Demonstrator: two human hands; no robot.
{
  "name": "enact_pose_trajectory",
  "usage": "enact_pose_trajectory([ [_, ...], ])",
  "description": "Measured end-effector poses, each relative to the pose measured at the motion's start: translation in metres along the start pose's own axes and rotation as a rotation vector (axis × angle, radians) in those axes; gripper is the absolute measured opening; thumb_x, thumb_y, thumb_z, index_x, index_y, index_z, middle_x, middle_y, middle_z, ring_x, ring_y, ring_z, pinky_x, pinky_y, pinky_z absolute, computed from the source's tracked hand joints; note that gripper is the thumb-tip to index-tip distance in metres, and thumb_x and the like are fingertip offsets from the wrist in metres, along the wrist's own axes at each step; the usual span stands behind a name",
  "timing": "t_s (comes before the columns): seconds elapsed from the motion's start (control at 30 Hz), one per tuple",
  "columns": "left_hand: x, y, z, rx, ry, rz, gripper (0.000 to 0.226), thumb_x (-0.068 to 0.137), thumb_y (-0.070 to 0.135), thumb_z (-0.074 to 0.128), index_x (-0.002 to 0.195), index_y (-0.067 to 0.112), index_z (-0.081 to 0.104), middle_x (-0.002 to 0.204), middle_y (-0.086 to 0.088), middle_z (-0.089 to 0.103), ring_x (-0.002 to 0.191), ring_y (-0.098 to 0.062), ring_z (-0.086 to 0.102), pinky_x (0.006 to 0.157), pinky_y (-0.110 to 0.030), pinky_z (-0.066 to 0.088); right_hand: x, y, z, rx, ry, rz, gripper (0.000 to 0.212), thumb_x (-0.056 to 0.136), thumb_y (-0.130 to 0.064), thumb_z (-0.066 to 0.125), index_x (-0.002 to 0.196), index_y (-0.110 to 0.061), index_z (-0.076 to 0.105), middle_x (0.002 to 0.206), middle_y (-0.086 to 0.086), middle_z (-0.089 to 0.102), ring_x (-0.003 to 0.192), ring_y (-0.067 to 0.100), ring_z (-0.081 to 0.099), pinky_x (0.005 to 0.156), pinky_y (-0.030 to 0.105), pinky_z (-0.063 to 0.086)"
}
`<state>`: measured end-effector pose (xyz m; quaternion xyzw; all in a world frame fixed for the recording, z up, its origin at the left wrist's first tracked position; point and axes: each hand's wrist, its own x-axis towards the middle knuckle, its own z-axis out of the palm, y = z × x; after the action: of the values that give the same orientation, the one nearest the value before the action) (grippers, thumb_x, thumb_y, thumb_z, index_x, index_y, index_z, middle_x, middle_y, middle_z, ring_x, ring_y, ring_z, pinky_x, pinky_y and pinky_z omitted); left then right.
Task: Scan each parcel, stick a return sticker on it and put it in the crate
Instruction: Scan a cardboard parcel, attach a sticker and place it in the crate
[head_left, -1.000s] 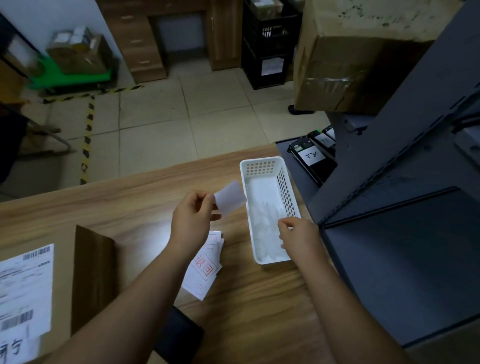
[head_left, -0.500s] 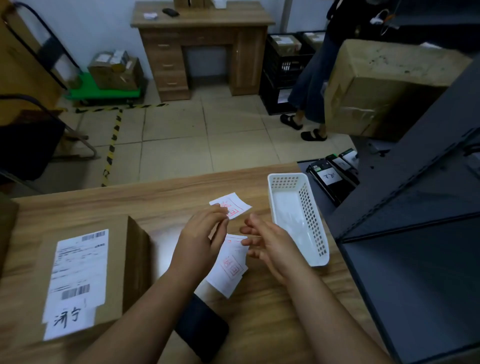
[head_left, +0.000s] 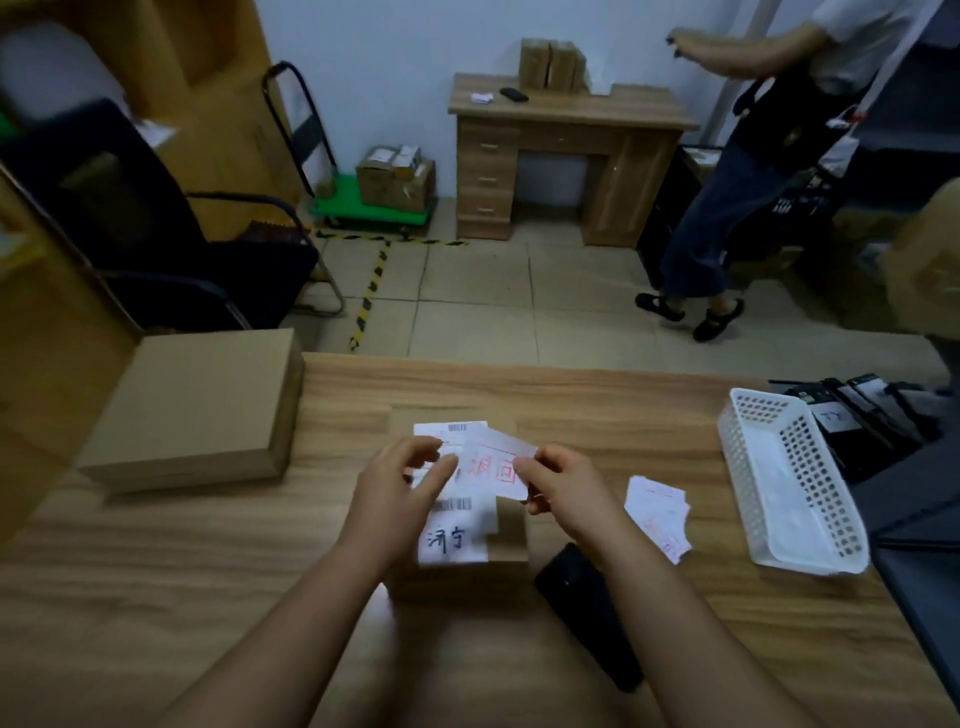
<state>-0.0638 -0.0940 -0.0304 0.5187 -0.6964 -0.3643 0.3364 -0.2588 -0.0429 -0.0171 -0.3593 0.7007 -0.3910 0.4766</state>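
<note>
A wide wooden table (head_left: 208, 571) is seen from above, with tiled floor beyond its far edge. At the table's left end a plain brown box (head_left: 192, 410) is laid flat. At the right end a white perforated basket (head_left: 748, 467) is set lengthwise. In the middle, a small parcel (head_left: 511, 538) with a white shipping label (head_left: 452, 540) on top is placed directly under both hands. A black handheld device (head_left: 592, 618) is laid on the table just right of the parcel, partly hidden by the right forearm. A loose stack of stickers (head_left: 657, 512) is spread between the parcel and the basket. A return sticker (head_left: 493, 470) with red characters is held just above the parcel's label. Its right edge is pinched by the right hand (head_left: 566, 493), whose grip is closed on it. The left hand (head_left: 400, 493) is held at the sticker's left edge with fingers loosely extended; whether contact is made cannot be told.
</note>
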Motion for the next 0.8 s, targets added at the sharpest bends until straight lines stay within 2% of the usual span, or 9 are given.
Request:
enact_pose_trajectory([
  [0.07,0.0,-0.011,-0.014,-0.108,-0.086,-0.165,0.005,0.087,0.023,0.071,0.083,0.022,0.071,0.082,0.009,0.071,0.073,0.004,0.059,0.069,-0.016,0.045,-0.004,0.0,0.023,-0.075,-0.017,-0.019,0.024,0.092,-0.026,0.064,0.086,-0.003,0.067,0.082,0.019,0.07,0.064,0.016,0.059,0.064,0.033,0.048],
  [0.2,-0.004,-0.028,-0.028,-0.225,-0.158,-0.295,0.02,0.088,0.019,0.068,0.068,0.014,0.068,0.066,0.001,0.067,0.063,-0.01,0.057,0.065,-0.029,0.047,-0.01,-0.002,0.049,-0.06,0.026,0.01,0.009,0.092,-0.019,0.066,0.09,-0.014,0.073,0.08,0.005,0.072,0.063,0.011,0.06,0.053,0.018,0.046],
  [0.27,-0.005,-0.033,-0.027,-0.236,-0.161,-0.328,0.023,0.087,0.019,0.068,0.064,0.014,0.066,0.061,0.004,0.064,0.059,-0.013,0.055,0.059,-0.029,0.045,-0.01,0.0,0.055,-0.007,0.059,0.059,0.014,0.09,-0.017,0.068,0.103,-0.014,0.07,0.087,0.003,0.074,0.064,0.009,0.064,0.051,0.016,0.046],
  [0.37,-0.006,-0.037,-0.024,-0.296,-0.197,-0.376,0.02,0.085,0.025,0.069,0.068,0.014,0.067,0.066,0.001,0.067,0.058,-0.02,0.055,0.057,-0.037,0.047,-0.012,0.002,0.056,0.062,0.127,0.129,0.013,0.09,-0.014,0.068,0.101,-0.007,0.068,0.088,0.004,0.074,0.06,0.007,0.064,0.048,0.016,0.046],
  [0.43,-0.006,-0.042,-0.021,-0.312,-0.17,-0.395,0.013,0.087,0.024,0.069,0.076,0.016,0.067,0.075,-0.001,0.068,0.064,-0.021,0.058,0.064,-0.04,0.051,-0.013,0.006,0.047,0.044,0.204,0.144,0.008,0.091,-0.017,0.067,0.093,-0.009,0.068,0.085,0.003,0.073,0.061,0.01,0.06,0.052,0.02,0.045],
  [0.53,-0.005,-0.056,-0.02,0.043,-0.082,-0.132,0.009,0.084,0.029,0.07,0.088,0.022,0.065,0.096,0.006,0.064,0.088,-0.019,0.059,0.082,-0.033,0.046,-0.014,0.015,0.03,0.024,0.268,0.169,0.01,0.09,-0.022,0.068,0.088,-0.012,0.068,0.086,0.006,0.074,0.066,0.014,0.058,0.059,0.026,0.045],
  [0.63,-0.012,-0.069,-0.014,0.454,-0.216,0.106,0.032,0.083,0.042,0.068,0.111,0.029,0.064,0.131,0.01,0.05,0.124,-0.019,0.04,0.097,-0.036,0.033,-0.021,0.024,0.024,-0.053,0.224,0.212,0.014,0.09,-0.025,0.068,0.09,-0.011,0.068,0.086,0.005,0.075,0.071,0.017,0.063,0.063,0.029,0.046],
  [0.7,-0.019,-0.076,-0.01,0.495,-0.257,0.139,0.04,0.084,0.048,0.063,0.12,0.029,0.061,0.141,0.01,0.043,0.131,-0.014,0.025,0.1,-0.04,0.031,-0.026,0.032,0.027,-0.086,0.207,0.224,0.015,0.09,-0.028,0.068,0.09,-0.013,0.068,0.084,0.0,0.076,0.079,0.021,0.069,0.068,0.03,0.048],
  [0.8,-0.022,-0.078,-0.007,0.447,-0.221,0.154,0.043,0.084,0.045,0.064,0.123,0.027,0.061,0.144,0.009,0.041,0.131,-0.011,0.017,0.101,-0.043,0.033,-0.028,0.039,0.031,-0.071,0.191,0.23,0.016,0.091,-0.029,0.067,0.092,-0.013,0.068,0.085,-0.002,0.076,0.087,0.021,0.071,0.07,0.029,0.051],
])
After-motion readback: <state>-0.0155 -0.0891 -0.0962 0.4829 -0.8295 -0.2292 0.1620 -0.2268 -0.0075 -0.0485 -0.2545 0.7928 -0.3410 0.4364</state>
